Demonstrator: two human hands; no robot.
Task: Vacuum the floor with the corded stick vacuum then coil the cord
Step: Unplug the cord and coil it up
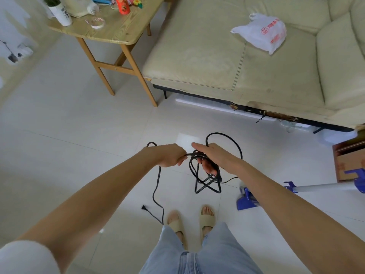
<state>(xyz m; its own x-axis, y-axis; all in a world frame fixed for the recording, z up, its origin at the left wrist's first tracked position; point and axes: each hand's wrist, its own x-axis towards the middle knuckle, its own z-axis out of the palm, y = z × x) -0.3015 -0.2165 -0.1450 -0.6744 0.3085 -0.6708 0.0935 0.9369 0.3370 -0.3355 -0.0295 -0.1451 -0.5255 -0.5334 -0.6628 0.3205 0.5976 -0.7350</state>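
A black power cord [205,182] hangs in several loops around my right hand [212,157], whose fingers lie fairly straight with the loops draped across the palm. My left hand [169,155] pinches a strand of the same cord just left of the loops. From that hand the cord drops to the floor and ends at the plug [144,208] near my feet. The stick vacuum [316,186] lies on the floor at the right, its blue head [245,199] beside my right forearm and its silver tube running to the right edge.
A cream sofa [246,62] with a white plastic bag [260,33] fills the upper right. A wooden side table [110,30] carrying small items stands at the upper left. A wooden box [349,161] sits at the right edge. White tiles [79,125] cover the floor.
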